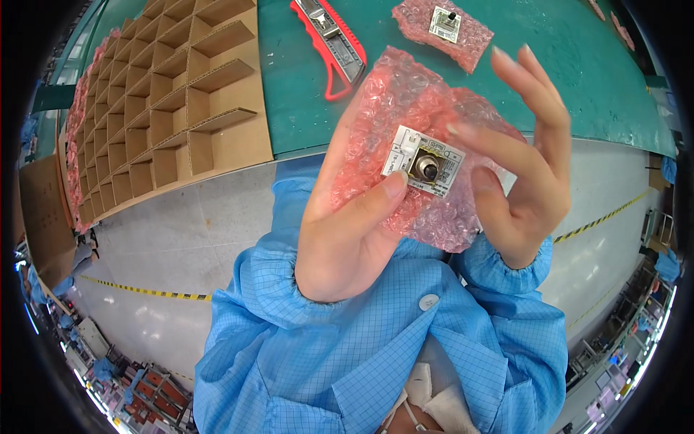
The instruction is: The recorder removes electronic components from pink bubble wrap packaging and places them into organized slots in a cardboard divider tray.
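Note:
My left hand (343, 242) is closed on a pink bubble-wrap pouch (376, 94) from beneath, palm up. Its thumb presses the near left edge of a small white circuit board (447, 181) lying on the pouch. The board carries a round metal part with a dark tip and a small white connector. Over the pouch's right side is my right hand (538, 173), its index fingertip by the board's upper right corner. Thumb and index are apart there, and its other fingers stretch upward. The left hand's other fingers are hidden under the wrap.
A cardboard divider grid (163, 108) covers the left of the green table (578, 65). A red utility knife (336, 47) lies beyond my left hand. Farther right, another board (446, 24) rests on pink bubble wrap (473, 47). The table's near edge runs beneath my hands.

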`<state>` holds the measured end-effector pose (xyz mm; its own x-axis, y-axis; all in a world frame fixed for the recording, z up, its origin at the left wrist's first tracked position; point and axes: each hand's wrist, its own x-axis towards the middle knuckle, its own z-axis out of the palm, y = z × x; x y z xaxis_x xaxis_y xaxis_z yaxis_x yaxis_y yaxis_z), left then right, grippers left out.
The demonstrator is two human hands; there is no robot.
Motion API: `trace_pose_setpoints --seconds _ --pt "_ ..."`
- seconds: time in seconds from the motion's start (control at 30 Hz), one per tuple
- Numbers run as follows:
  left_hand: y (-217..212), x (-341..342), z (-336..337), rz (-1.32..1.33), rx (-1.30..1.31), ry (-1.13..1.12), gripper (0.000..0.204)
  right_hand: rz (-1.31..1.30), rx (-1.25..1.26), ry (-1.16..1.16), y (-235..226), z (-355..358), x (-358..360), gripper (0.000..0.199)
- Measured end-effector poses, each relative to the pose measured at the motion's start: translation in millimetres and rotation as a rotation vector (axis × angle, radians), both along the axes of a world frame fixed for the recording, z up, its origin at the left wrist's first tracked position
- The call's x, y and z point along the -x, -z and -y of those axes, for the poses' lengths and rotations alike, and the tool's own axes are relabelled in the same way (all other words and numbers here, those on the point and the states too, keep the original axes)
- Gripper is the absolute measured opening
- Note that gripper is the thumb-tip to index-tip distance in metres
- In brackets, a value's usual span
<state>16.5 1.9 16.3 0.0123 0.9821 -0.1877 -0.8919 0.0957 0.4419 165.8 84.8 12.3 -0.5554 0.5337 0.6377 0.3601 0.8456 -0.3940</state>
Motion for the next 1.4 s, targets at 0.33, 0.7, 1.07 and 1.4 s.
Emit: trace_pose_setpoints --seconds 0.33,0.7,1.07,1.4 --pt "9.7 -0.9 -1.0 -0.021 -0.154 -0.054 0.062 -0.258 -0.091 -0.287 -3.9 18.8 5.4 0.016" --pt "9.9 0.3 3.9 0.196 -0.087 -0.003 0.054 -0.287 0.072 -0.105 -0.1 16.6 7.3 0.011" --pt "6.7 -1.3 2.1 0.154 -0.047 -0.024 0.054 -0.376 0.143 -0.104 -2.9 16.4 4.2 0.021" --pt "11.6 -2.9 0.2 0.063 -0.2 -0.066 0.062 -0.208 0.028 -0.194 -5.3 14.1 11.4 0.031"
